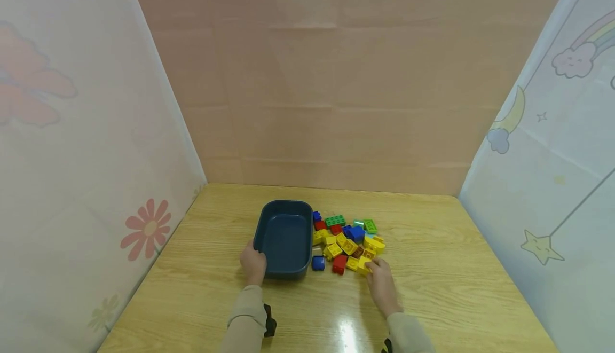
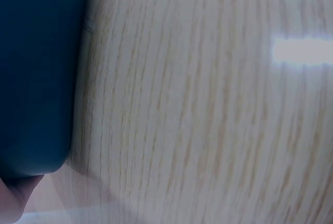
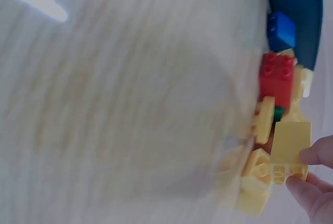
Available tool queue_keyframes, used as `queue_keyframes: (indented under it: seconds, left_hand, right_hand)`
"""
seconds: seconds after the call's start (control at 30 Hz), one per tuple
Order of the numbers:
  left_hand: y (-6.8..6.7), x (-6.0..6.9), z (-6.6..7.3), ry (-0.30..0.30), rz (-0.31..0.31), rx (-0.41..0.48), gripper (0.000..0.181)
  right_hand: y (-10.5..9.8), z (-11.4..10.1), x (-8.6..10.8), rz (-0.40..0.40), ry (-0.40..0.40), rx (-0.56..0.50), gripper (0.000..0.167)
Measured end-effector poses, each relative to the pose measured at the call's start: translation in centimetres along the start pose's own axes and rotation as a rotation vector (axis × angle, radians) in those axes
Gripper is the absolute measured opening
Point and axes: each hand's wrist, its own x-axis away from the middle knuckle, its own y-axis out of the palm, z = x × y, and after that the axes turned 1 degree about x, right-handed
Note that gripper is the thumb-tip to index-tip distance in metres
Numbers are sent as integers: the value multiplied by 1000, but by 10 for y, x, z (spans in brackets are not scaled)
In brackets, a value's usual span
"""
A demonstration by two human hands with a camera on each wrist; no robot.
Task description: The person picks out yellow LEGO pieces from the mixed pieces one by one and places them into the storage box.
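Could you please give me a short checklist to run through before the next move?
1. Right grip on the yellow rectangular plastic block: ok, thumb and finger pinch it.
2. Yellow block free of its neighbours: cannot tell.
3. Left grip on the dark blue, round-cornered plastic tray: ok, at its near left edge.
4. Room in the tray: ok, no blocks inside.
5. Unobstructed low path to the tray: not ok, the multicoloured heap of plastic blocks lies between.
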Motion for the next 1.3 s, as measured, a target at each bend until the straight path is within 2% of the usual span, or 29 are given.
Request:
queue_keyframes:
  seconds: [0.23, 0.33, 0.5, 0.73, 0.93, 1.07, 1.3]
  left_hand:
    - [1, 0, -2, 2, 11, -14, 36]
    - [1, -1, -2, -4, 15, -21, 36]
    - [1, 0, 0, -14, 13, -25, 36]
    - [1, 0, 1, 11, 30, -12, 34]
    - [1, -1, 1, -15, 12, -34, 36]
    - [1, -2, 2, -11, 22, -35, 35]
    - [2, -1, 0, -17, 23, -37, 37]
  right_hand:
    - [-4, -28, -14, 20, 5, -56, 19]
    - [-3, -41, -19, 26, -17, -77, 18]
    - [6, -58, -22, 81, -87, -106, 19]
    - [25, -79, -26, 157, -200, -156, 19]
    - [40, -97, -30, 218, -325, -181, 23]
    - [48, -109, -34, 200, -372, -201, 23]
    - [62, -118, -33, 99, -389, -161, 21]
